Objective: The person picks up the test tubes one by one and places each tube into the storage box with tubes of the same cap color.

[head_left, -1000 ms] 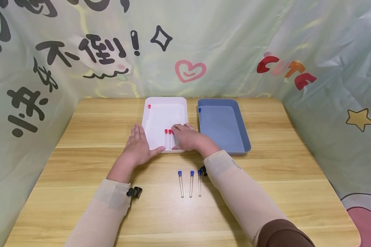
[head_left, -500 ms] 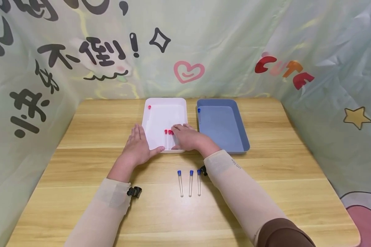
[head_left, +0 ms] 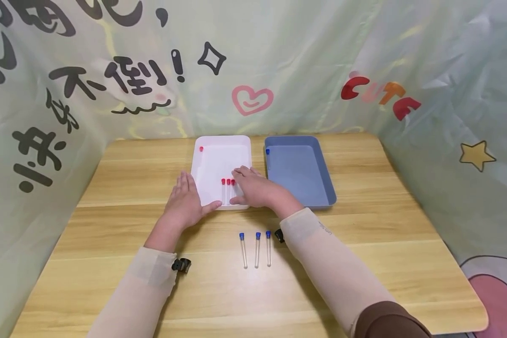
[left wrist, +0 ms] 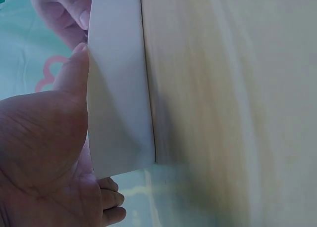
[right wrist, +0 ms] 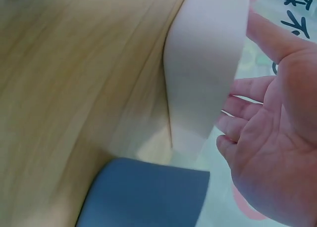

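Observation:
In the head view, a white tray (head_left: 221, 141) holds three red-capped test tubes (head_left: 228, 182) side by side at its near right. My right hand (head_left: 255, 188) is over the tray's right side, fingertips right beside the rightmost red cap. In the right wrist view its fingers (right wrist: 242, 106) are loosely bent, partly hidden behind the tray wall, with nothing visible in them. My left hand (head_left: 183, 202) lies along the tray's left edge, fingers straight, thumb touching the near rim. The left wrist view shows that thumb (left wrist: 74, 71) at the rim's top edge.
Another red-capped tube (head_left: 201, 149) lies by the white tray's far left wall. To the right, a blue-grey tray (head_left: 297, 176) has a blue-capped tube (head_left: 268, 152) along its left wall. Three blue-capped test tubes (head_left: 257, 249) lie on the wooden table (head_left: 122, 188) in front.
My right fingers have lifted slightly off the rightmost red-capped tube, whose cap now shows more fully. My left hand keeps its place at the tray. The head view has shifted a little.

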Action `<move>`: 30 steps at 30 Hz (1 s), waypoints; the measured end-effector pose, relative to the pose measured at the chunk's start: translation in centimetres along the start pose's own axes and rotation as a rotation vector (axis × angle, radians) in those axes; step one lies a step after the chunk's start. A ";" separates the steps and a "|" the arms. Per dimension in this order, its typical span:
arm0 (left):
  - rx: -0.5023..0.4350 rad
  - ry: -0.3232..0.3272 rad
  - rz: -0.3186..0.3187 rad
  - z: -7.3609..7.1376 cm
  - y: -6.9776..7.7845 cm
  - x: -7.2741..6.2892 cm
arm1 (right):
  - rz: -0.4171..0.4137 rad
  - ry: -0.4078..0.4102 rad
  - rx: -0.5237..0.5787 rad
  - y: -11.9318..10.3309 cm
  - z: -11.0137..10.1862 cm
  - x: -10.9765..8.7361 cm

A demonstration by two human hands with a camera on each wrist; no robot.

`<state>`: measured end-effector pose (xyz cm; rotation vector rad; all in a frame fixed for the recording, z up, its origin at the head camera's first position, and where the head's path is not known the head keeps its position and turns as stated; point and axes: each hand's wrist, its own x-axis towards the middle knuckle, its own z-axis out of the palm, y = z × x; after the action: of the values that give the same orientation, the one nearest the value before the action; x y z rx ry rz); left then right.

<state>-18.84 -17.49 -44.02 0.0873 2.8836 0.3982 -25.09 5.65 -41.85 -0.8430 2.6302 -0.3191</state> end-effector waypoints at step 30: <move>0.069 0.285 0.110 0.4 1.9 -3.0 | 0.076 0.201 0.085 4.7 0.5 -8.2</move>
<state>-15.77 -15.86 -43.24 0.2177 3.1844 0.3556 -21.09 14.26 -41.65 -0.7152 2.8014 -0.5162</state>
